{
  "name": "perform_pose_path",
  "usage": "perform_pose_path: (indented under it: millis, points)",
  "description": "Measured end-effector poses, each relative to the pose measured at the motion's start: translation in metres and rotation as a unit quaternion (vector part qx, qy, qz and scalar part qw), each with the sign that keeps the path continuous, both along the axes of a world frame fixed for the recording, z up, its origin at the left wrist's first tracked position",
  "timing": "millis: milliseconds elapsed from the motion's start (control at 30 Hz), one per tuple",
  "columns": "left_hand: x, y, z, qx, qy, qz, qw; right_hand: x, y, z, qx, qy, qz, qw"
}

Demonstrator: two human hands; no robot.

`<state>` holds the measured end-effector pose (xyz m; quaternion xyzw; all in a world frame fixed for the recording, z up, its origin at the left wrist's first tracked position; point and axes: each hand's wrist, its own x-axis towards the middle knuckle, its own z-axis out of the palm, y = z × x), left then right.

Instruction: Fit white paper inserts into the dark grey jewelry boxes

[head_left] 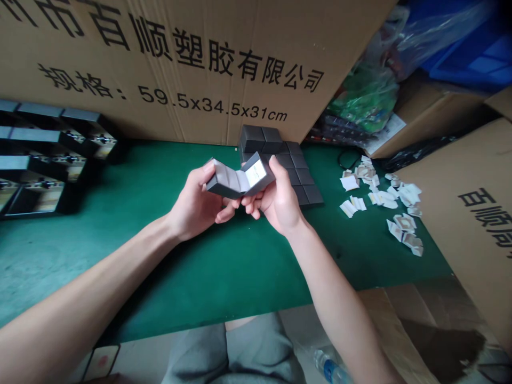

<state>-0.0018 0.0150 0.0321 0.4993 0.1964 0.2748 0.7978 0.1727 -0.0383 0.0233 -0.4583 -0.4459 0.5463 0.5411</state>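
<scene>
A small dark jewelry box (240, 178) is held above the green table, its lid swung up. Inside it shows a pale grey padded insert, and a white printed lining fills the lid. My left hand (200, 200) grips the box's left part, thumb on the edge. On the lid side, my right hand (278, 197) is closed with its thumb along the outer edge. The fingertips of both hands meet beneath the box. Just behind my right hand, closed dark boxes (294, 165) stand in a block, a few stacked on top.
Opened dark boxes (40, 160) are stacked in rows at the left. Crumpled white paper scraps (384, 197) lie on the green table (224, 277) at the right. A large carton (180, 69) walls off the back; another carton (472, 213) stands at the right. Below is a plastic bottle (332, 368).
</scene>
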Motion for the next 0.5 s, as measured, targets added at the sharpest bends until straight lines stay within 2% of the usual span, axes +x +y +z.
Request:
perform_pose_path:
  millis: [100, 200, 400, 500]
  points:
    - [0.000, 0.002, -0.003, 0.007, 0.008, -0.050, 0.999, -0.001, -0.004, 0.007, -0.031, 0.055, 0.068, 0.996]
    - [0.002, 0.005, -0.007, 0.020, 0.002, -0.090, 0.996, -0.002, -0.006, 0.010, -0.049, 0.093, 0.102, 0.989]
    - [0.004, 0.011, -0.007, 0.004, -0.029, -0.074, 0.997, -0.007, -0.007, 0.015, -0.068, 0.151, 0.087, 0.982]
    - [0.004, 0.011, -0.005, 0.027, -0.040, -0.067, 0.997, -0.009, -0.008, 0.018, -0.074, 0.148, 0.079, 0.983]
